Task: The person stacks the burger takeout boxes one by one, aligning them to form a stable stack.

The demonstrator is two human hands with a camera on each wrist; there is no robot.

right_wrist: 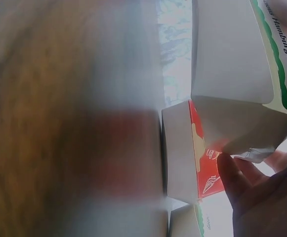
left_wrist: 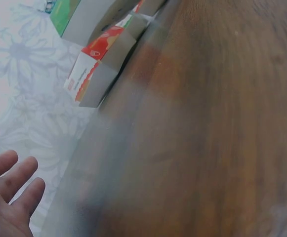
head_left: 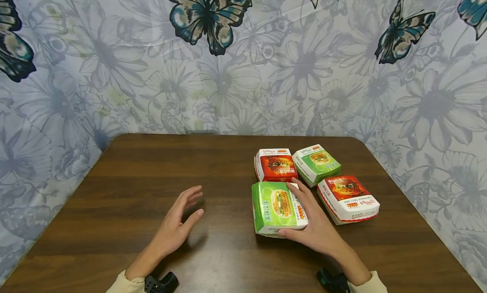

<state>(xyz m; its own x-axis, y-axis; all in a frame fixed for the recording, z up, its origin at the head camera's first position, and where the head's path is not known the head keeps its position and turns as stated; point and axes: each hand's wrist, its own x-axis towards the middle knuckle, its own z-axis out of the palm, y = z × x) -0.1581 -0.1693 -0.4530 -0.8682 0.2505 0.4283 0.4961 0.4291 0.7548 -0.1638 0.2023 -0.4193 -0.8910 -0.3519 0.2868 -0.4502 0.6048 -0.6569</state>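
My right hand (head_left: 317,226) grips a green and white burger box (head_left: 268,214) by its right side, thumb at the near edge and fingers at the far edge. In the right wrist view this box (right_wrist: 232,54) is tilted and held up off the table. Just behind it stands a red and white burger box (head_left: 277,166), seen also in the right wrist view as a red-sided box (right_wrist: 180,153). My left hand (head_left: 176,225) hovers over the table to the left, fingers spread and holding nothing. The left wrist view shows its fingers (left_wrist: 20,182) apart from the boxes.
Another green box (head_left: 320,162) stands at the back right, with a second red box (head_left: 350,200) in front of it, right of my right hand. All are on a brown wooden table (head_left: 171,157). Behind the table's far edge hangs a floral and butterfly backdrop (head_left: 243,94).
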